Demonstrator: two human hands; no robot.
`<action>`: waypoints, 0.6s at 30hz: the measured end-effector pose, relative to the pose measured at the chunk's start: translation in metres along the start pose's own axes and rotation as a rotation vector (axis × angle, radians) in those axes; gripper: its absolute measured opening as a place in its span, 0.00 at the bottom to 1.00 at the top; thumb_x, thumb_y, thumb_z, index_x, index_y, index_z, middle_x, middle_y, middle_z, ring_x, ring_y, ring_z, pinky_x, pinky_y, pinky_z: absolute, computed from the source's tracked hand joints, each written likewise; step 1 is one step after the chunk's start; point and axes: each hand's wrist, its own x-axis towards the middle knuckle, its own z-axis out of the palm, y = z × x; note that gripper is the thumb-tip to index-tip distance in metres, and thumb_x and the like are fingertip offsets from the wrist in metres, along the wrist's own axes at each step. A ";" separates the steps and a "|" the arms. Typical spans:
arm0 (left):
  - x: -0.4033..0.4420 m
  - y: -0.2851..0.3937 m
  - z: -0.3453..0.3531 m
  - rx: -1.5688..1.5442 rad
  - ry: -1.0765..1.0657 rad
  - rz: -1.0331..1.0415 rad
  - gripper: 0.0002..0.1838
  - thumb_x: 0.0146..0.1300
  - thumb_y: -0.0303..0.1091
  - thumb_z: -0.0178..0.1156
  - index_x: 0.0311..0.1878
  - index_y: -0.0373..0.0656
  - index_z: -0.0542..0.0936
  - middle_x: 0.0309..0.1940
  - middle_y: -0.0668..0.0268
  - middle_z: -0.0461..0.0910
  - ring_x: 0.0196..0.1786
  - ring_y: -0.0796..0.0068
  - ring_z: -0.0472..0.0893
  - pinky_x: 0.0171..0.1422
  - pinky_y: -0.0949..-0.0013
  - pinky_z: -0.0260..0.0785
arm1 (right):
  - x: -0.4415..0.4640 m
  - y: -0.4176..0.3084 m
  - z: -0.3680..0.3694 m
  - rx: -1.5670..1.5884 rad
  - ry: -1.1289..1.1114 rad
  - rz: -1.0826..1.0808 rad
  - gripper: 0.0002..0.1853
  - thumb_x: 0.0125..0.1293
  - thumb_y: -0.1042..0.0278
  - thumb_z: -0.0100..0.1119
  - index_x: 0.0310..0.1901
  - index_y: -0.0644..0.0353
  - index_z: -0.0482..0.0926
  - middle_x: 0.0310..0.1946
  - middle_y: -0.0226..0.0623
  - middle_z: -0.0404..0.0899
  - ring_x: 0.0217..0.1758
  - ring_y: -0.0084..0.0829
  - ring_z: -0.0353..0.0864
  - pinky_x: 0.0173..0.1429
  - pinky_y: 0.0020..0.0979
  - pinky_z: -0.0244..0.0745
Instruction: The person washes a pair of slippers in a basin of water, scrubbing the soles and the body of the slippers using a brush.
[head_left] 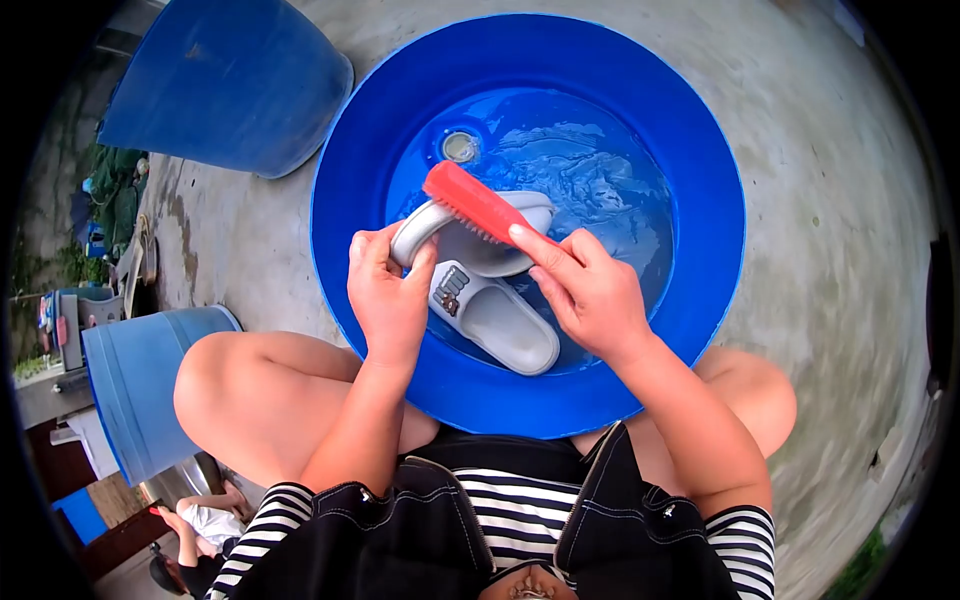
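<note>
My left hand (388, 290) is closed on the end of a grey slipper (412, 232), which is held tilted above the water. In my right hand (590, 287) is a red scrubbing brush (480, 202), gripped by its handle with the index finger laid along it. The bristles face down against or very near the slipper's edge; I cannot tell if they touch. A second grey slipper (500, 325), with a dark decoration on its strap, lies sole down in the blue tub (700, 200) just below my hands. Shallow water (590, 175) covers the tub's floor.
A round drain fitting (460, 147) shows in the tub's floor. One blue barrel (230, 90) stands at upper left, a lighter blue barrel (160, 380) left of my knee. Another person (200, 525) sits at lower left. Concrete ground (820, 200) surrounds the tub.
</note>
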 end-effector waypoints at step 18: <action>-0.007 0.017 0.002 0.228 -0.090 0.200 0.16 0.52 0.34 0.77 0.44 0.43 0.88 0.32 0.63 0.76 0.33 0.62 0.80 0.37 0.61 0.74 | -0.009 -0.031 0.013 0.190 0.003 0.047 0.30 0.67 0.74 0.68 0.70 0.40 0.80 0.30 0.33 0.74 0.25 0.30 0.77 0.29 0.33 0.76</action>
